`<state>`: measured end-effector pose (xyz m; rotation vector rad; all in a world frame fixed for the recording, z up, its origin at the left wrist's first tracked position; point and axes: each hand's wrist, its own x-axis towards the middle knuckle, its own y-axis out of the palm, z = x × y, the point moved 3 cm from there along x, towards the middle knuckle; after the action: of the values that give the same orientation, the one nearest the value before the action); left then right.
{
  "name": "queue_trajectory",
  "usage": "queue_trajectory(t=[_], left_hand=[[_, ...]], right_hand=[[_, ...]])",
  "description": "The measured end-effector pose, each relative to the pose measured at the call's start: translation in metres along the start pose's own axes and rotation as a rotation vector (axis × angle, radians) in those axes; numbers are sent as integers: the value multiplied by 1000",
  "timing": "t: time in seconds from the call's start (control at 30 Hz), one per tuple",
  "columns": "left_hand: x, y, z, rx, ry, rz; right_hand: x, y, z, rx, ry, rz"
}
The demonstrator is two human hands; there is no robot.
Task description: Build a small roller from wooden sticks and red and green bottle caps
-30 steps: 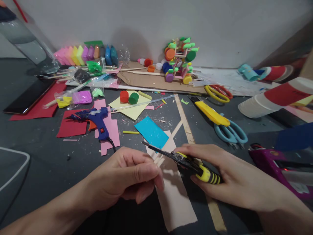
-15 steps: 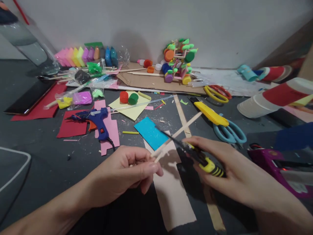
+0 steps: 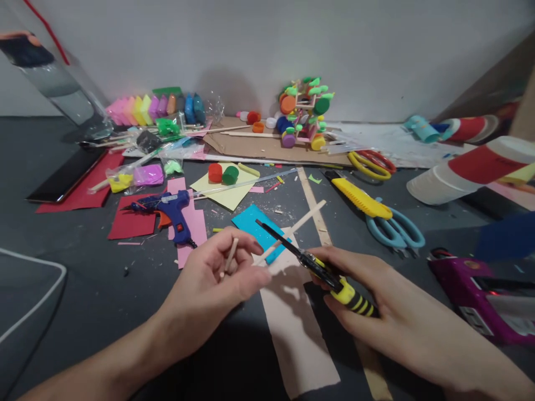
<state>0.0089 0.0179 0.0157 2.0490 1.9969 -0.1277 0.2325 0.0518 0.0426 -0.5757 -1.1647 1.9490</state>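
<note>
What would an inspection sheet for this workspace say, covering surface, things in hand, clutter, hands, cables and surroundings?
Surface: dark tabletop, scattered with crumbs and scraps.
Things in hand: long wooden stick, short stick piece, yellow-and-black hand tool.
Clutter: glue gun, yellow cutter, blue paper.
Left hand: pinches the long wooden stick, short stick piece in its curled fingers.
Right hand: grips the hand tool.
Cables: white cable at left; glue gun's cord passes behind the left hand.
Surroundings: pale wall, bottle.
</note>
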Motion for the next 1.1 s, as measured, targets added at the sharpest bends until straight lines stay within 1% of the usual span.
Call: queue_trajectory(t=[0.03, 0.17, 0.23, 0.3, 0.47, 0.63, 0.73, 0.87, 0.97, 1.1], left_hand=[[-2, 0, -4, 100, 45, -38], [-7, 0, -16, 433, 195, -55], [-8, -1, -17, 540, 235, -44], [-9, -2, -16, 599, 262, -27], [-11, -2, -14, 633, 269, 7], [-11, -1, -15, 559, 251, 32], [-10, 1, -14, 518, 230, 53], [-8, 1, -11, 534, 190, 21], [-8, 1, -9, 595, 210, 3], [-9, 0, -8, 664, 278, 24]], right_hand=[[1, 1, 2, 14, 12, 19], [4, 4, 7, 69, 47, 81], [4, 5, 9, 85, 43, 92], [3, 7, 9, 76, 37, 80], [1, 8, 8, 40, 33, 74], [0, 8, 9, 34, 7, 77], [0, 9, 10, 56, 17, 89], [2, 11, 11, 65, 35, 97], [3, 10, 12, 62, 34, 94], [2, 9, 11, 65, 41, 91]])
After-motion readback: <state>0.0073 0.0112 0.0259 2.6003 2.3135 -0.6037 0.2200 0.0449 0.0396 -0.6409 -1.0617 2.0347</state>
